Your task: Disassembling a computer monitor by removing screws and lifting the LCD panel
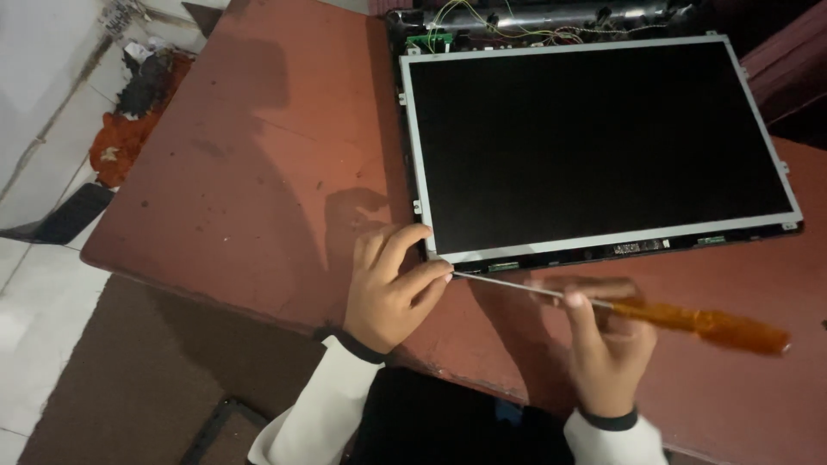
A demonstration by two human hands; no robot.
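A bare display panel (594,142) with a black screen and thin metal frame lies flat on a reddish-brown table (258,172). My left hand (388,288) rests at the panel's near left corner, its fingertips against the frame's edge. My right hand (607,344) holds a screwdriver (698,321) with an orange translucent handle. The thin metal shaft runs left, and its tip sits at that same corner beside my left fingertips. Small circuit strips show along the panel's near edge.
Exposed wires and a green board (431,39) lie past the panel's far edge. Orange and dark debris (129,120) sits on the white tiled floor at the left. A dark mat (129,379) covers the floor below the table's near edge.
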